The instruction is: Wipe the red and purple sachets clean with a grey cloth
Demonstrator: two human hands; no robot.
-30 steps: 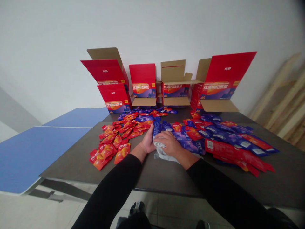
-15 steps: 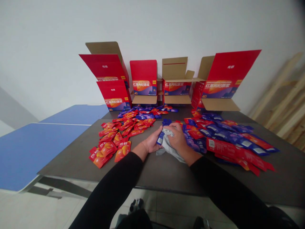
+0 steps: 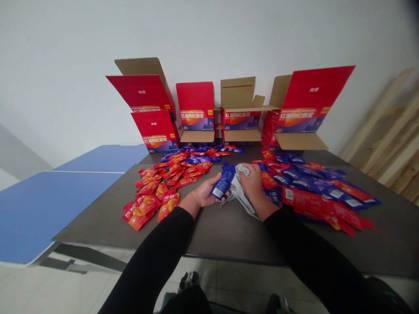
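Note:
A blue sachet (image 3: pixel 224 181) with a white barcode label lies in my left hand (image 3: pixel 207 192), whose fingers are closed round its left side. Bunched in my right hand (image 3: pixel 252 183) is a light grey cloth (image 3: pixel 240 192), its loose end hanging down to the table. The cloth is just right of the sachet; whether the two touch I cannot tell. To the left of my hands lie red sachets (image 3: pixel 149 203) in a loose spread. On the right, red and blue sachets (image 3: pixel 307 181) are heaped, partly behind my right hand.
Open red cartons (image 3: pixel 196 117) line the back of the dark table (image 3: pixel 225 244) against a white wall, some with flaps hanging forward. More mixed sachets (image 3: pixel 199 159) lie before them. A blue table (image 3: pixel 81 196) adjoins at left; wooden planks (image 3: pixel 389 144) lean at far right.
My right hand with the cloth has drawn off the sachet to the right. The blue sachet, mostly covered before, now shows its barcode side in my left hand.

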